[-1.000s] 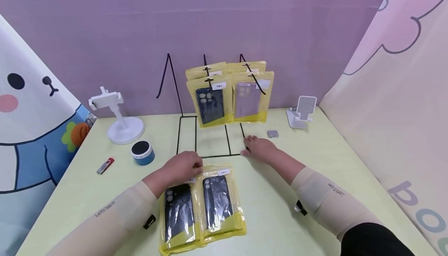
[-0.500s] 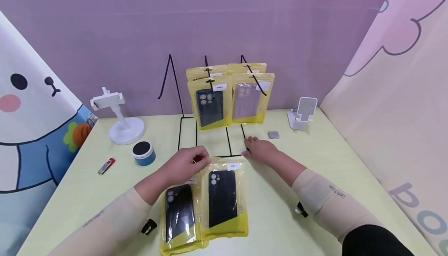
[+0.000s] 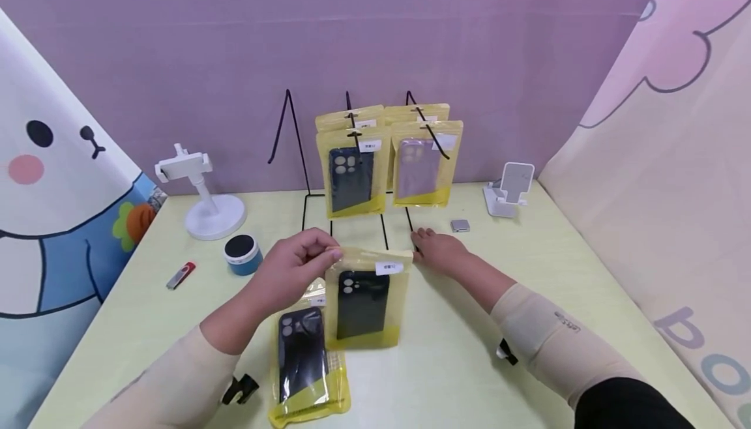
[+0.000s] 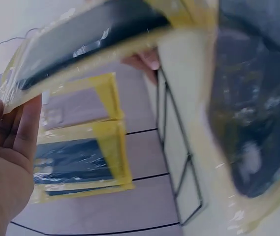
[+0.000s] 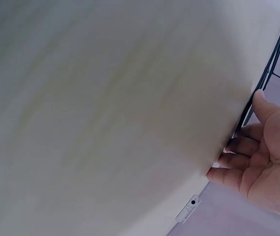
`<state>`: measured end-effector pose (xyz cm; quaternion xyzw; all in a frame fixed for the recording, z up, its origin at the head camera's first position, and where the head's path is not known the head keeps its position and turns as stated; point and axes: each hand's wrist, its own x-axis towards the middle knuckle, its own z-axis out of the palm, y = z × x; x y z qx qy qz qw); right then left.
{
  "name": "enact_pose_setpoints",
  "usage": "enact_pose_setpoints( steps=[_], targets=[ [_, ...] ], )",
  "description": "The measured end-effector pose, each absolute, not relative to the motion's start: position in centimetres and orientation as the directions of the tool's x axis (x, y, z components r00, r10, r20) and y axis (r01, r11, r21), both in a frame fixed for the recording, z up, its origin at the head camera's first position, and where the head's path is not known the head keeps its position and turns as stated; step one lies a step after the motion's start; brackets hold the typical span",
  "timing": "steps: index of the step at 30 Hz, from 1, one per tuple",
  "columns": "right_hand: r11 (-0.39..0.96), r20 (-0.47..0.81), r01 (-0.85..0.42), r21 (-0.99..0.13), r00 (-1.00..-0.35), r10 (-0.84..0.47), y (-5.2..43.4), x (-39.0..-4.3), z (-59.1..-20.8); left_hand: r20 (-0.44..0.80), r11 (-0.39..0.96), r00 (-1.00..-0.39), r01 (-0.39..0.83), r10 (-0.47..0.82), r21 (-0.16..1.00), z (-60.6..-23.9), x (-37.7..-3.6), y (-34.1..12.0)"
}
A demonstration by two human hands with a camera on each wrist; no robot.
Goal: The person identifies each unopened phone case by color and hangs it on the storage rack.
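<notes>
My left hand [image 3: 296,266] pinches the top corner of a yellow bag with a dark phone case [image 3: 365,298] and holds it lifted off the table, tilted toward me. The left wrist view shows that lifted bag [image 4: 95,34] from below, above my fingers [image 4: 24,130]. A second bagged dark case [image 3: 305,364] lies flat on the table under it. My right hand [image 3: 441,250] rests flat on the table with its fingers against the front bar of the black wire rack [image 3: 375,227]; the right wrist view shows those fingers [image 5: 243,147] at the rack's wire [image 5: 265,78].
Several bagged cases [image 3: 352,168] hang on the rack's hooks. A white phone holder [image 3: 202,194], a blue round speaker [image 3: 242,254] and a red USB stick [image 3: 179,275] stand left. A small white stand [image 3: 508,189] and a grey square item [image 3: 459,225] lie right.
My left hand has taken the right-hand bagged case by its top and raised it off the table, swinging it upright. The right hand has stayed at the rack's base.
</notes>
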<state>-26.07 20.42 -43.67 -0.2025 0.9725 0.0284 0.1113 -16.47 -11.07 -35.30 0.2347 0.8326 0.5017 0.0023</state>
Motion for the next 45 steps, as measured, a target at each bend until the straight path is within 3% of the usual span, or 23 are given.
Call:
enact_pose_setpoints(
  steps=[9, 20, 27, 33, 45],
  targets=[
    [0.939, -0.263, -0.341, -0.04, -0.903, -0.339, 20.6, -26.4, -43.9, 0.434, 0.349, -0.865, 0.5, 0.253, 0.792, -31.3, -16.3, -13.7],
    [0.934, -0.248, -0.356, -0.034, -0.902, -0.353, 20.8, -26.3, -43.7, 0.492, 0.438, -0.87, 0.448, 0.014, 0.78, -29.3, -17.0, -17.4],
    [0.937, -0.257, -0.346, -0.054, -0.901, -0.348, 20.8, -26.2, -43.7, 0.462, 0.457, -0.88, 0.369, -0.108, 0.809, -29.2, -18.4, -19.2],
    [0.939, -0.264, -0.34, -0.055, -0.902, -0.342, 20.7, -26.2, -43.7, 0.433, 0.44, -0.889, 0.333, -0.148, 0.834, -29.2, -19.6, -19.5],
    [0.937, -0.268, -0.343, -0.063, -0.899, -0.347, 20.9, -26.4, -44.0, 0.484, 0.472, -0.867, 0.378, -0.121, 0.796, -29.1, -21.4, -19.3]
  ],
)
